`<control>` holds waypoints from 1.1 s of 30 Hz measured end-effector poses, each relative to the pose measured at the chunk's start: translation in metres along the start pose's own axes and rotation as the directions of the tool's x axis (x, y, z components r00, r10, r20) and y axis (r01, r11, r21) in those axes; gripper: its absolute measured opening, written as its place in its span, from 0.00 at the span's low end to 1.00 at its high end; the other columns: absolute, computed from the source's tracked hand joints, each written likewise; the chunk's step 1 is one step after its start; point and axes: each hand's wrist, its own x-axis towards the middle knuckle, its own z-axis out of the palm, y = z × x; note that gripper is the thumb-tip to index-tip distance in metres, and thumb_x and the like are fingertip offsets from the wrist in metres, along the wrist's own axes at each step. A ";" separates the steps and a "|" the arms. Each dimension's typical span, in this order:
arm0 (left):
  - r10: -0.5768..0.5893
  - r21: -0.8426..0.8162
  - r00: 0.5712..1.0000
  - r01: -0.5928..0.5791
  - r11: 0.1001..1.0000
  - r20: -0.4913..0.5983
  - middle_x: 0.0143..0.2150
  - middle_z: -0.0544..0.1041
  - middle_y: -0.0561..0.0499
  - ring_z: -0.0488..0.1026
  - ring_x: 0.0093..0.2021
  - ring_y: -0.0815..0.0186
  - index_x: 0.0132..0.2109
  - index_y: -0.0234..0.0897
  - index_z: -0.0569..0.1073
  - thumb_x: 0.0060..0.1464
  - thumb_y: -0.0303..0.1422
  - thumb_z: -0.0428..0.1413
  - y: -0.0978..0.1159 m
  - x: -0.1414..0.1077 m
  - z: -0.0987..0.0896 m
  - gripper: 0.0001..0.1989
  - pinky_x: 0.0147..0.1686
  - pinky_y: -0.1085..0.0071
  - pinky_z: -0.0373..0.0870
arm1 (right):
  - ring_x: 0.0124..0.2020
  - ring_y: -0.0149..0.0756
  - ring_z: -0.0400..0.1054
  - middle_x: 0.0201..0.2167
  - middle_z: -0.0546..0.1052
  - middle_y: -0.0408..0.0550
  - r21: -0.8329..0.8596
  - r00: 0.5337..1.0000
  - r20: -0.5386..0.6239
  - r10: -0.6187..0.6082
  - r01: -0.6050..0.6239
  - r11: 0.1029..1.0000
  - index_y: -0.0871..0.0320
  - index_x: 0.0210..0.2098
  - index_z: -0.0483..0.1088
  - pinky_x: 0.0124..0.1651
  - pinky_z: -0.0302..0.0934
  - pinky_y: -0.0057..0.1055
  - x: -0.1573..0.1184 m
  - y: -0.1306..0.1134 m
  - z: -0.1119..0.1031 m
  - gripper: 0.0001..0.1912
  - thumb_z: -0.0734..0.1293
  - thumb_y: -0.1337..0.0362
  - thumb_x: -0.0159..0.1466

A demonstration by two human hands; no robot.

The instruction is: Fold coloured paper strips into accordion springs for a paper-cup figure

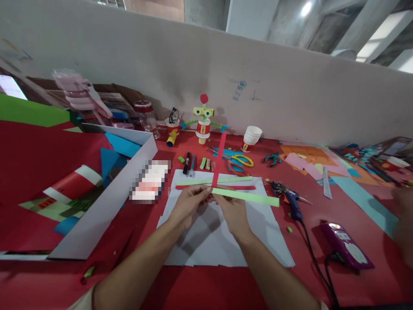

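Note:
Above the white paper [206, 241], my left hand [192, 202] and my right hand [230, 206] meet, both closed on two joined paper strips. One is a red strip [220, 157] pointing away from me. The other is a light green strip [248, 196] reaching out to the right, over the right fingers. Where the strips meet, between the fingertips, they overlap at an angle. Behind the hands, another green strip [238, 179] and another red strip [247, 187] lie across the paper's far part.
A paper-cup figure [203, 128] stands near the wall beside stacked white cups [251, 137]. Yellow-handled scissors [242, 160] and markers lie beyond the paper. A glue gun [293, 204] with its cable is at right; a white-sided box [106, 198] is at left.

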 end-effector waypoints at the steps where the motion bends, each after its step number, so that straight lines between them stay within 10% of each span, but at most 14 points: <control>1: -0.004 0.001 1.000 0.004 1.000 -0.002 0.23 0.72 0.52 0.66 0.25 0.71 0.26 0.35 0.75 0.45 0.41 0.62 0.001 0.000 0.000 0.13 0.27 0.74 0.59 | 0.28 0.34 0.66 0.25 0.75 0.44 -0.011 1.000 0.002 -0.010 0.010 1.000 0.57 0.28 0.74 0.33 0.62 0.30 0.000 0.001 0.000 0.09 0.66 0.59 0.56; 33: -0.144 -0.160 0.989 0.145 0.976 0.021 0.22 0.69 0.54 0.61 0.21 0.76 0.28 0.33 0.75 0.37 0.41 0.66 0.004 0.002 0.000 0.16 0.22 0.78 0.56 | 0.34 0.35 0.68 0.31 0.75 0.43 -0.262 0.977 0.063 -0.204 0.213 0.941 0.53 0.33 0.75 0.38 0.62 0.29 -0.002 -0.008 -0.005 0.07 0.64 0.63 0.60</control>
